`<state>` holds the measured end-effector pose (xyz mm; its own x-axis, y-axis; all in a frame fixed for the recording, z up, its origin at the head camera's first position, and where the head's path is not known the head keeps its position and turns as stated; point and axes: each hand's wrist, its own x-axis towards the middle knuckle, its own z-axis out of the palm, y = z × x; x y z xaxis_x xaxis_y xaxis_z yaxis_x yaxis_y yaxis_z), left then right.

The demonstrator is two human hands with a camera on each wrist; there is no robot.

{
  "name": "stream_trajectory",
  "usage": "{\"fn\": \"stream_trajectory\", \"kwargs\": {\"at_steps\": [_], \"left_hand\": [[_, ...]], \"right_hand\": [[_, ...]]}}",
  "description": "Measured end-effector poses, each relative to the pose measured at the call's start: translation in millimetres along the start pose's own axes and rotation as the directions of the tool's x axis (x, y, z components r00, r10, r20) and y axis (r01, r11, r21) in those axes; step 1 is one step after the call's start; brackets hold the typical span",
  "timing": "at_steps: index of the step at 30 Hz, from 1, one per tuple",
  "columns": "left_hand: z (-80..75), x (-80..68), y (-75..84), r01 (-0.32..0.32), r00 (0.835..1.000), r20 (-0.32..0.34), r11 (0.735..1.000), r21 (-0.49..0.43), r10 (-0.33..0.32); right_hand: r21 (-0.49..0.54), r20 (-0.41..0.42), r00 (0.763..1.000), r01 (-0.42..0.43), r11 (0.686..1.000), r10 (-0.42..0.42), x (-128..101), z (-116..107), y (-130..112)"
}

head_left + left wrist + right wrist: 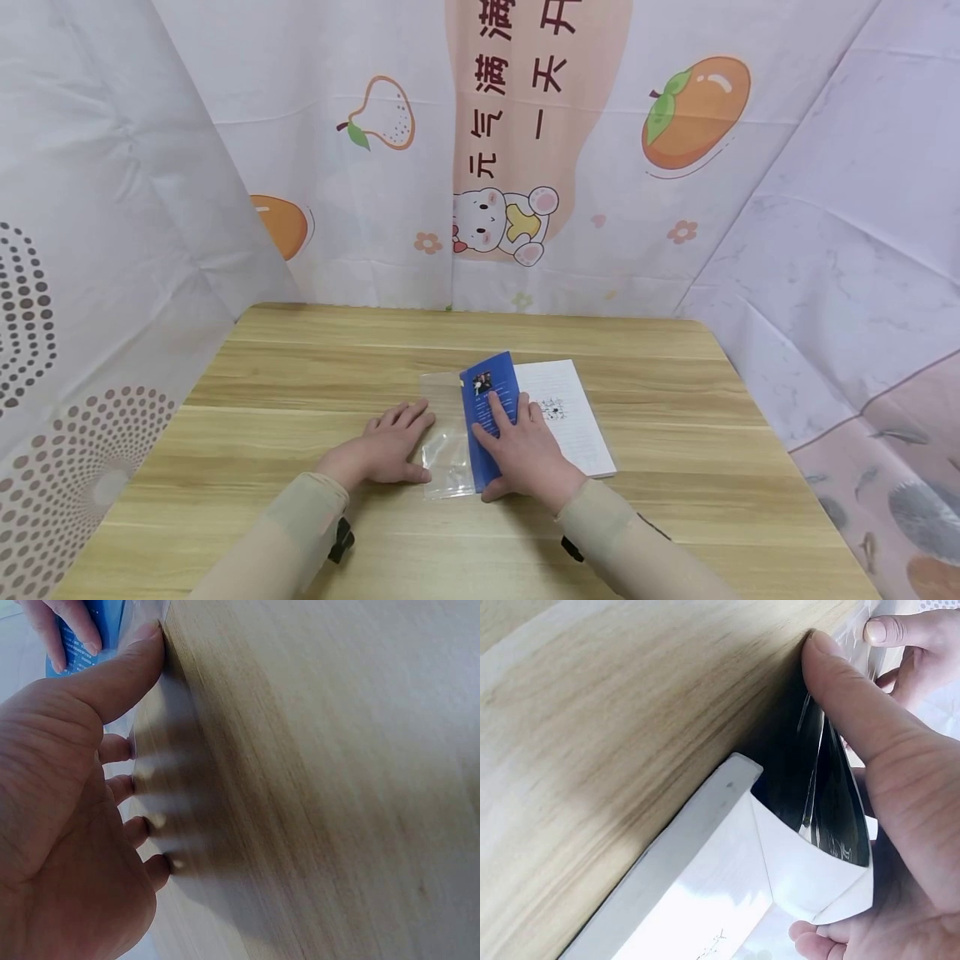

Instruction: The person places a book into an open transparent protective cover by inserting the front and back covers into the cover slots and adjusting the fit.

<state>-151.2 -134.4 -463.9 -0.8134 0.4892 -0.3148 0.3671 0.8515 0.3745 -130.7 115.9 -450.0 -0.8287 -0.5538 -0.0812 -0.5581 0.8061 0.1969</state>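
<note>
Across the table [300,367] lies an open book [588,433], its blue flap [506,379] partly hidden under the spread right hand [527,452]; left of the book, the left hand [390,446], fingers relaxed, rests at its clear cover [450,450]. Behind the book hangs a printed curtain [337,183].

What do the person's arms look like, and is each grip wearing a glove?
The sleeves are pale beige, with greyish cuffs. A small black piece pokes out beside each cuff, and a thin dark line shows on the right sleeve. No gloves: the left grip and right grip are bare, with no rings showing.
</note>
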Motion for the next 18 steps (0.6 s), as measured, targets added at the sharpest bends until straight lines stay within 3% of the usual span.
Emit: {"fn": "stream_trajectory", "kwargs": {"at_steps": [18], "left_hand": [[4.9, 3.4, -3.9, -0.007, 1.0, -0.007, 1.0, -0.01, 0.007]], "right_hand": [[-0.028, 0.006, 1.0, 0.004, 1.0, -0.004, 0.9, -0.8, -3.0]]}}
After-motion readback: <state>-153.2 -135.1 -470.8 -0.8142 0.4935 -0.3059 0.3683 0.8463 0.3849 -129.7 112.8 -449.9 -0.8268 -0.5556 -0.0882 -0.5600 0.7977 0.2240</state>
